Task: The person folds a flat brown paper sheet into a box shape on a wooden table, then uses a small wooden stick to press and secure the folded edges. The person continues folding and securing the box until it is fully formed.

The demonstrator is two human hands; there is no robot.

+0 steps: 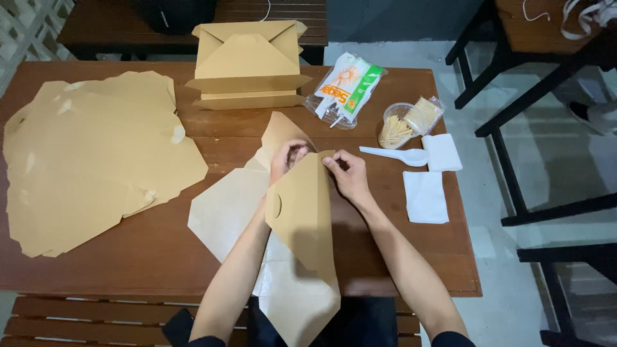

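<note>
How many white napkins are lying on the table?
2. One folded napkin lies at the table's right edge beside the white plastic spoon; the other napkin lies flat just below it, nearer the person. More may be hidden underneath either.

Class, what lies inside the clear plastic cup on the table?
The clear plastic cup holds a bundle of pale wooden toothpicks. A small clear packet leans over its rim, hiding part of the inside.

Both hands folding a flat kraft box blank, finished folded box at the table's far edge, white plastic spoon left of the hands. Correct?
Not quite. The head view shows the white plastic spoon to the right of the hands, beside the white napkins. The rest holds: left hand and right hand fold the kraft box blank, and the folded box sits at the far edge.
</note>
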